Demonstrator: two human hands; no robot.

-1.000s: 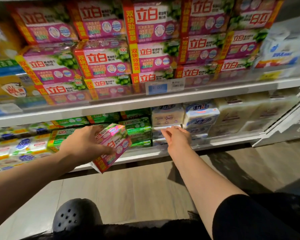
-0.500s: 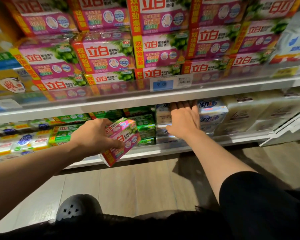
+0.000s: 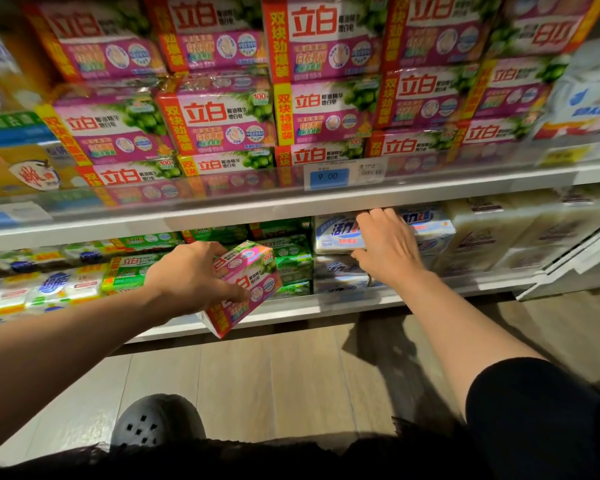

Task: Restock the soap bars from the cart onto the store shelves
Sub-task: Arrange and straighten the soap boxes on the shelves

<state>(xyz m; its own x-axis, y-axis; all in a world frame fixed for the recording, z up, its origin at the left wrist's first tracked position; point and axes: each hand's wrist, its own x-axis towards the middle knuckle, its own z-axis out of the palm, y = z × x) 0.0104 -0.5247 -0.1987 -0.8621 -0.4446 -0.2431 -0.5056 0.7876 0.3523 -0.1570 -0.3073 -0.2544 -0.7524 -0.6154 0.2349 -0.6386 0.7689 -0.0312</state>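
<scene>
Hands reach toward the lower shelf point(image 3: 291, 308): left hand point(image 3: 191, 275) grips a pink soap pack point(image 3: 246, 287) just before it; right hand point(image 3: 388, 247) seems to grasp a white-and-blue soap pack point(image 3: 336, 233) there.

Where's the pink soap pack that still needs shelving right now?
In the head view the pink soap pack is left of centre, gripped by the left hand and tilted in front of the lower shelf's green soap packs, below the matching pink stacks.
</scene>
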